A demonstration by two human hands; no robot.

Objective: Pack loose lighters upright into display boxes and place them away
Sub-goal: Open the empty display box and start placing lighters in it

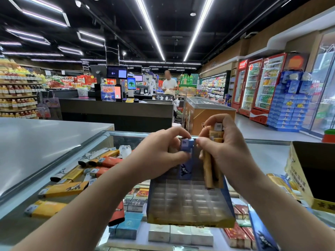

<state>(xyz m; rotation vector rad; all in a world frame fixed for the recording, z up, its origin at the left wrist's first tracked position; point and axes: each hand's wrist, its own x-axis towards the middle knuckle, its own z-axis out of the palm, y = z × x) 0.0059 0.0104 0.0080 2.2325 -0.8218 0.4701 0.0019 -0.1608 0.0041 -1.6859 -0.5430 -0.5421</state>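
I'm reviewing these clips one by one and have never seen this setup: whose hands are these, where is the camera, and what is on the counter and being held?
There is no machine: one wide-angle camera on a person's head looks forward and down at their bare hands in a shop. The left hand pinches a blue plastic lighter by its top, over a blue-and-yellow cardboard display box with a clear grid of slots. The right hand grips a bundle of tan lighters. Loose orange, yellow and white lighters lie flat on the glass counter to the left. An open yellow carton stands at the right.
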